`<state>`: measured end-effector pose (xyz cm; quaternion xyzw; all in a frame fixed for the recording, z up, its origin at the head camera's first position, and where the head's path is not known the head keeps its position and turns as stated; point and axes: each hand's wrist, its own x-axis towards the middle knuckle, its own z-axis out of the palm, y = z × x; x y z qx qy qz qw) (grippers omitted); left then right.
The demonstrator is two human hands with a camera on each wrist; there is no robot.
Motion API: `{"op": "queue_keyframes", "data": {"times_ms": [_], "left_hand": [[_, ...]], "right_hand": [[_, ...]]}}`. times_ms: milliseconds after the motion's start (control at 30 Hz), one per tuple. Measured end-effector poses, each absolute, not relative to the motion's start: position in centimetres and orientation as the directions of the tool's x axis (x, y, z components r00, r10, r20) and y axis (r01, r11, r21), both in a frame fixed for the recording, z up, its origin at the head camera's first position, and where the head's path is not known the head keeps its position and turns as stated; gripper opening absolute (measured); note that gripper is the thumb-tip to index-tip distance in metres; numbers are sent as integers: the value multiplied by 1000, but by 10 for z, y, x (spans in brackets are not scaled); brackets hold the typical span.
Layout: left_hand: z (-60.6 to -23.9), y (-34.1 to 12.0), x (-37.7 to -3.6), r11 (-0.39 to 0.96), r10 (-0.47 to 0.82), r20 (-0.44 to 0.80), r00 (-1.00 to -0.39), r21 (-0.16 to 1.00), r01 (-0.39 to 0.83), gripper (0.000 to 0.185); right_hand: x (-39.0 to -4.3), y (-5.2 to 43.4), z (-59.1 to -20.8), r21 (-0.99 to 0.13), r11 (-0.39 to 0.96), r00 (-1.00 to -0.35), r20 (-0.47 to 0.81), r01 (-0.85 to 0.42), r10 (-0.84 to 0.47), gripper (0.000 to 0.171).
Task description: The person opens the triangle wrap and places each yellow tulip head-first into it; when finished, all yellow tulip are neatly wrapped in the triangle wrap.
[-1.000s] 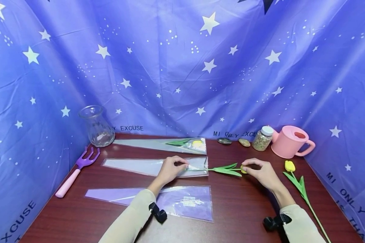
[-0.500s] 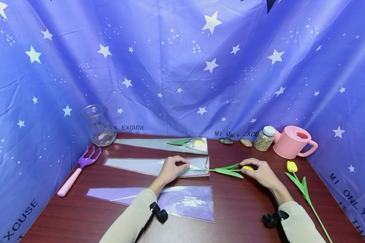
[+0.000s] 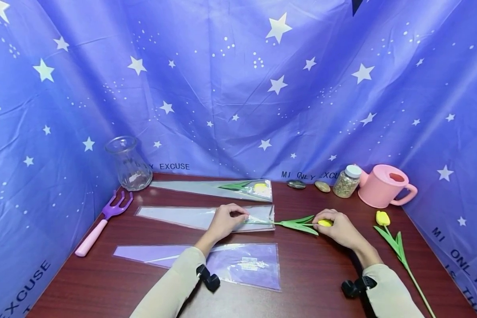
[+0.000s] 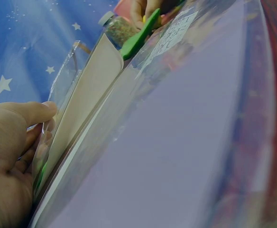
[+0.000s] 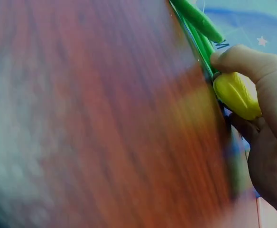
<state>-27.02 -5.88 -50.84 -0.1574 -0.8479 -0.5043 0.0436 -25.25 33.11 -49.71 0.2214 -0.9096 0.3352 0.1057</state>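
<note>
My right hand (image 3: 339, 227) pinches the stem of a yellow tulip (image 3: 324, 223) just below its bloom; in the right wrist view the yellow bloom (image 5: 235, 95) sits within the curve of the fingers. The tulip lies sideways, its green leaves outside the wide right end of the middle flower sleeve (image 3: 175, 216) and its lower stem inside. My left hand (image 3: 224, 221) pinches the upper film of that sleeve near its opening. In the left wrist view, thumb and fingers (image 4: 39, 114) hold the lifted clear film, with the whitish back sheet below.
A sleeve holding a tulip (image 3: 194, 187) lies behind, a purple sleeve (image 3: 206, 265) in front. Left are a glass vase (image 3: 131, 165) and a purple hand fork (image 3: 103, 225). Right are pebbles (image 3: 322, 186), a jar (image 3: 346, 182), a pink watering can (image 3: 383, 187) and another tulip (image 3: 397, 251).
My right hand has shifted its grip from the bloom to the stem beneath it, leaving the bloom visible between the fingers. My left hand stays at the sleeve.
</note>
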Motion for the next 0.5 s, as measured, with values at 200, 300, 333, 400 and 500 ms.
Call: {"op": "queue_keyframes", "data": {"times_ms": [200, 300, 333, 400, 500], "left_hand": [[-509, -58, -270, 434, 227, 238, -944, 843, 317, 7], [-508, -58, -270, 434, 223, 239, -945, 844, 315, 7], [-508, -58, -270, 439, 220, 240, -945, 841, 316, 7], [-507, -58, -269, 448, 217, 248, -944, 834, 322, 7], [-507, -57, -269, 466, 227, 259, -939, 818, 339, 7]], "right_hand": [[-249, 324, -495, -560, 664, -866, 377, -495, -328, 20], [-249, 320, -494, -568, 646, -857, 401, -510, -324, 21], [-249, 318, -493, -572, 640, -855, 408, -513, -320, 21], [-250, 314, -492, -581, 628, -852, 419, -517, -314, 22], [-251, 306, -489, -591, 614, -849, 426, -523, -312, 23]]}}
